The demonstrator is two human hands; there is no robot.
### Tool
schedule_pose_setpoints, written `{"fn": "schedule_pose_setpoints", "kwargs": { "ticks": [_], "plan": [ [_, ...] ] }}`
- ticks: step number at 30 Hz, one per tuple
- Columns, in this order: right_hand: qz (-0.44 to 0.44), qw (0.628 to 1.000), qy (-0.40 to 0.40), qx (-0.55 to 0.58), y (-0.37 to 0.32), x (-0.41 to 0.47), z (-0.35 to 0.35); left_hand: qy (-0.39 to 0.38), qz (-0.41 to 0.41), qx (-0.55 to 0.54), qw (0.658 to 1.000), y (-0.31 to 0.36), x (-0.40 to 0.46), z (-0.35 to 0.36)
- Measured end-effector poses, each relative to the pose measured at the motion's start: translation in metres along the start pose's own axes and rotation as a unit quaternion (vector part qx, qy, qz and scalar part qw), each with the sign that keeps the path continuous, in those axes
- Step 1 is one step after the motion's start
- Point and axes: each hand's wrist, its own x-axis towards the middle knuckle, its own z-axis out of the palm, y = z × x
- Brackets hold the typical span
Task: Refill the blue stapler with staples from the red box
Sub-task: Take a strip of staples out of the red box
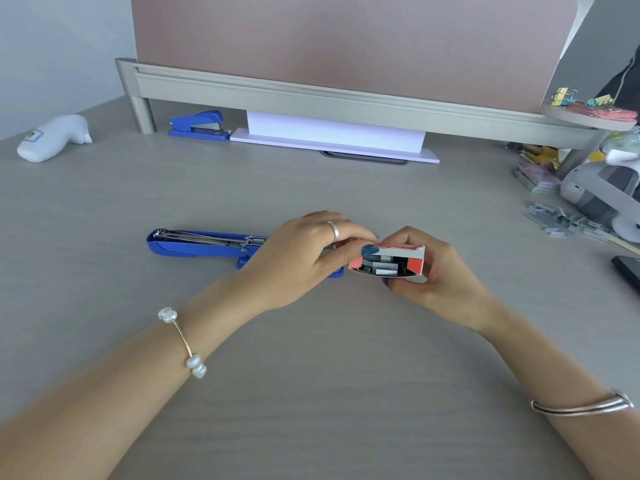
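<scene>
Right hand (436, 271) wraps the red box (388, 263), open end tilted toward the camera, grey staples (384, 266) showing inside. Left hand (304, 254) reaches across, thumb and fingers closing at the box's mouth; whether they pinch a strip, can't tell. Just behind that hand lies the blue stapler (204, 244), flipped open flat on the worktop (311, 375), metal track up, its near end hidden under the palm. Far back, a second stapler (199, 126) sits closed. Loose staples (561, 220) lie scattered at right.
</scene>
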Motion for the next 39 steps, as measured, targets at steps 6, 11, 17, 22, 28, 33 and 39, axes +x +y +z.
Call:
{"fn": "schedule_pose_setpoints", "kwargs": {
  "ticks": [6, 11, 17, 22, 28, 33, 39],
  "plan": [
    [0.000, 1.000, 0.009, -0.014, -0.001, 0.000, 0.001, 0.040, 0.124, 0.204, 0.970, 0.007, 0.003, 0.004],
    [0.000, 1.000, 0.008, -0.008, -0.001, 0.000, 0.000, 0.048, 0.128, 0.176, 0.975, 0.009, 0.002, 0.011],
    [0.008, 1.000, 0.003, -0.005, -0.003, -0.001, 0.001, 0.003, 0.150, 0.176, 0.973, 0.012, -0.001, 0.011],
    [0.006, 1.000, -0.008, -0.010, -0.004, 0.000, 0.001, -0.021, 0.142, 0.171, 0.975, 0.009, -0.003, 0.013],
    [0.010, 1.000, -0.010, -0.010, -0.006, -0.002, 0.001, -0.005, 0.162, 0.151, 0.975, 0.007, -0.001, 0.015],
    [0.019, 0.999, -0.007, -0.031, -0.004, -0.001, 0.001, -0.007, 0.125, 0.104, 0.987, 0.007, -0.002, 0.014],
    [0.006, 0.999, -0.002, -0.033, -0.003, -0.001, 0.001, 0.016, 0.055, -0.009, 0.998, 0.014, -0.002, 0.011]
  ]
}}
